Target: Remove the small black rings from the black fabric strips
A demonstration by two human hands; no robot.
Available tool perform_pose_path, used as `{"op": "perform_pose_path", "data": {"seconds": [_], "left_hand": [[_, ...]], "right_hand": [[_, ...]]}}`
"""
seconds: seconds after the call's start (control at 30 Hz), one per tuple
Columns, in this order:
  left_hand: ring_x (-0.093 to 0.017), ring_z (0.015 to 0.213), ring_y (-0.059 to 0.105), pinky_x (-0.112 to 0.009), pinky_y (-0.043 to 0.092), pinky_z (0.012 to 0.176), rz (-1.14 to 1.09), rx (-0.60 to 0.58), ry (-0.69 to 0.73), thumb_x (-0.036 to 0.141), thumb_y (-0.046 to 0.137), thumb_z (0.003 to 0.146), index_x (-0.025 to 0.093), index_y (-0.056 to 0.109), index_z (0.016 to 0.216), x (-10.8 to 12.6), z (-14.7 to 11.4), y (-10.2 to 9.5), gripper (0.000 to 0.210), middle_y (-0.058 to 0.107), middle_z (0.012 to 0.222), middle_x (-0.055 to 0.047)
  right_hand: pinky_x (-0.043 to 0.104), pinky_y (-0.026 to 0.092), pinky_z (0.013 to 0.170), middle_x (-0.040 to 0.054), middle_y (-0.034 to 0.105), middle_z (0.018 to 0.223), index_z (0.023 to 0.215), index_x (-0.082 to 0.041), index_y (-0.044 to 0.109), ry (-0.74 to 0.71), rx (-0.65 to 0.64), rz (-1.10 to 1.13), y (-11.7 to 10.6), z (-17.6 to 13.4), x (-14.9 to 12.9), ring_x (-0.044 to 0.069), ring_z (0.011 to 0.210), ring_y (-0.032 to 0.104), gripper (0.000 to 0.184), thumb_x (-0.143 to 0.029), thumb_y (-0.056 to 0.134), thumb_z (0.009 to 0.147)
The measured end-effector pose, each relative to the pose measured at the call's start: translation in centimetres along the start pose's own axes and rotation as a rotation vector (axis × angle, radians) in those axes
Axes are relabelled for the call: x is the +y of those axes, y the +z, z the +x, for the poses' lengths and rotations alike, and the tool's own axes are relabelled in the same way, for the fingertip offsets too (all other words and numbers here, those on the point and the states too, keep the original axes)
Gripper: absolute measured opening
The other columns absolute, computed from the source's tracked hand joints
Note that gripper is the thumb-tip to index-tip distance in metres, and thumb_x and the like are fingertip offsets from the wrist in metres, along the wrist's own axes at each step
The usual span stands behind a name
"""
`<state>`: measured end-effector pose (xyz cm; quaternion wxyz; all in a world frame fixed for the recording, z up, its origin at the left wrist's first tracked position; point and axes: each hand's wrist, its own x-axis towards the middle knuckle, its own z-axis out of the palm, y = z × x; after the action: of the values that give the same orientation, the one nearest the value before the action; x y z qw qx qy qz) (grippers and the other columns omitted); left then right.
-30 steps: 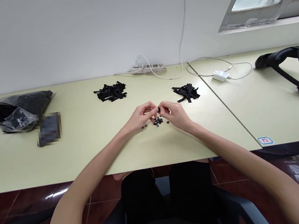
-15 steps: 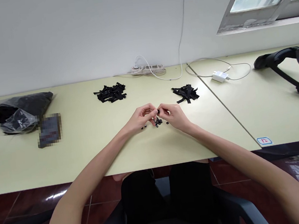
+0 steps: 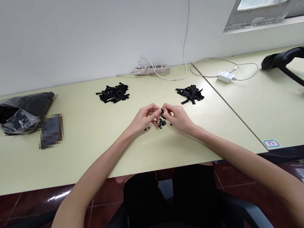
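Observation:
My left hand (image 3: 148, 117) and my right hand (image 3: 176, 116) meet over the middle of the table, fingertips pinched together. Between them is a small black round piece (image 3: 162, 111); the fingers partly cover it. A bit of black shows just below it by the right fingertips, too small to make out. Under the hands lies a loose heap of small black ring-like pieces (image 3: 161, 123), with a few strays to either side. Beyond my hands are two piles of short black fabric strips, the left pile (image 3: 113, 93) and the right pile (image 3: 190, 94).
A clear plastic bag with black contents (image 3: 27, 111) lies at the left, beside a blurred dark packet (image 3: 51, 131). Along the wall sits a power strip (image 3: 151, 69) with white cables. A white charger (image 3: 225, 77) and a black headset (image 3: 290, 61) are on the right.
Both hands stay together at nearly the same spot. The small black round piece shows a little more between the fingertips, and the whole view has shifted slightly.

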<state>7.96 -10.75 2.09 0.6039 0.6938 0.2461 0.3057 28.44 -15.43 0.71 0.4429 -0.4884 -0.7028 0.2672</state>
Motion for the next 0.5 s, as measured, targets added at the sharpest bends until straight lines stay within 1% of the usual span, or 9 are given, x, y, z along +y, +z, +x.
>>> {"op": "perform_pose_path", "data": {"seconds": [0.07,0.13,0.23,0.33,0.4,0.5], "left_hand": [[-0.014,0.074,0.069,-0.029,0.066,0.068,0.01,0.007,-0.008,0.065,0.079,0.103,0.018,0.069,0.1,-0.1,0.1,-0.1,0.048,0.065,0.088,-0.002],[-0.014,0.075,0.07,-0.029,0.067,0.069,0.02,0.014,-0.011,0.065,0.078,0.104,0.018,0.069,0.1,-0.1,0.1,-0.2,0.048,0.066,0.089,-0.002],[-0.014,0.074,0.068,-0.029,0.066,0.067,0.036,0.031,-0.01,0.065,0.077,0.103,0.019,0.069,0.101,0.0,0.3,-0.5,0.048,0.065,0.087,-0.002],[-0.014,0.071,0.067,-0.029,0.064,0.066,0.07,0.05,-0.025,0.063,0.076,0.103,0.019,0.067,0.1,0.0,0.3,-0.7,0.045,0.064,0.084,-0.001],[-0.014,0.069,0.066,-0.029,0.06,0.065,0.131,0.064,-0.057,0.06,0.073,0.105,0.02,0.067,0.101,0.1,0.2,-0.8,0.041,0.065,0.084,-0.001],[-0.014,0.069,0.06,-0.027,0.05,0.065,0.324,0.102,-0.072,0.051,0.068,0.108,0.02,0.069,0.1,0.4,-0.1,-0.8,0.032,0.067,0.085,-0.002]], "right_hand": [[0.031,0.03,0.063,-0.0025,0.053,0.067,0.076,-0.025,0.048,0.006,-0.009,0.012,0.0,0.1,0.2,0.014,0.063,0.038,0.027,-0.033,0.054,0.101],[0.031,0.032,0.064,-0.0014,0.057,0.07,0.078,-0.025,0.051,0.015,-0.017,0.032,-0.1,0.2,0.3,0.015,0.065,0.042,0.027,-0.035,0.053,0.103],[0.032,0.036,0.066,0.0009,0.063,0.077,0.081,-0.024,0.057,0.028,-0.024,0.064,-0.4,0.3,0.5,0.016,0.07,0.048,0.027,-0.038,0.054,0.104],[0.033,0.038,0.068,0.002,0.066,0.078,0.082,-0.024,0.061,0.052,-0.008,0.075,-0.7,0.4,0.4,0.017,0.073,0.052,0.028,-0.038,0.054,0.106],[0.033,0.038,0.068,0.0016,0.065,0.077,0.082,-0.023,0.063,0.075,0.004,0.075,-1.0,0.5,0.4,0.017,0.071,0.051,0.029,-0.037,0.055,0.106],[0.033,0.035,0.065,-0.0001,0.061,0.073,0.079,-0.023,0.064,0.107,-0.005,0.06,-1.3,0.6,0.4,0.015,0.066,0.045,0.027,-0.033,0.057,0.104]]}}
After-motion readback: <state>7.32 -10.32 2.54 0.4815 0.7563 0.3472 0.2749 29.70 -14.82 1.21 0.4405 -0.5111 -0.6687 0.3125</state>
